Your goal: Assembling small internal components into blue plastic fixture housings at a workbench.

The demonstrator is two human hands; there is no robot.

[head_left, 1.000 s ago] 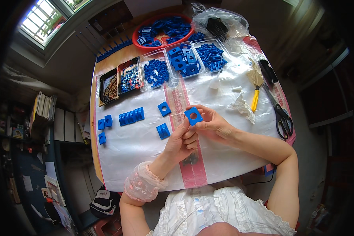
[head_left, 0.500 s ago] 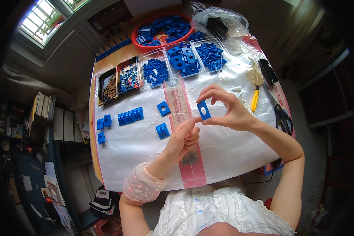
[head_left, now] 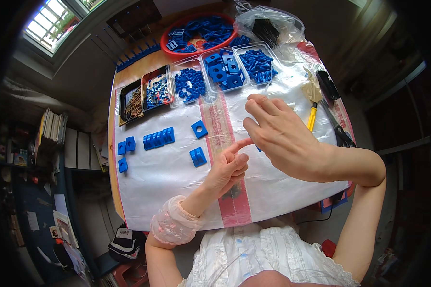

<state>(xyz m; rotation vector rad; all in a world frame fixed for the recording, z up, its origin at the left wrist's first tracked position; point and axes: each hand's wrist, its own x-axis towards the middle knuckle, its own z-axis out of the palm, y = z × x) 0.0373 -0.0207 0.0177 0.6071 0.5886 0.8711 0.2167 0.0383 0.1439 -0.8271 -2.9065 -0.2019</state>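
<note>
Showing two bare hands raised over a clear plastic sheet [head_left: 167, 177] w/ a pink centre stripe, spread on a wooden table [head_left: 111, 143]. Right hand [head_left: 285, 138]: back toward camera, fingers half curled over a small blue plastic piece [head_left: 258, 149], of which only a sliver shows at the hand's near-left edge; the grip itself is hidden, so cannot tell how it is held. Left hand [head_left: 229, 167]: loosely closed, index finger extended and touching the right hand just beside that sliver; nothing visible in it.

On the sheet, left of the hands: a blue square plastic block w/ a centre hole [head_left: 199, 129], a second blue block [head_left: 197, 156] nearer, a row of joined blue blocks [head_left: 159, 138] further left, and three small blue blocks [head_left: 124, 152] near the left edge.

Far side: clear plastic trays of blue parts [head_left: 225, 71], a dark tray of mixed small hardware [head_left: 146, 93], a red round bowl of blue parts [head_left: 198, 33], a clear plastic bag [head_left: 268, 26].

Right side: a yellow-handled tool [head_left: 311, 117] and black-handled scissors [head_left: 339, 129].
</note>
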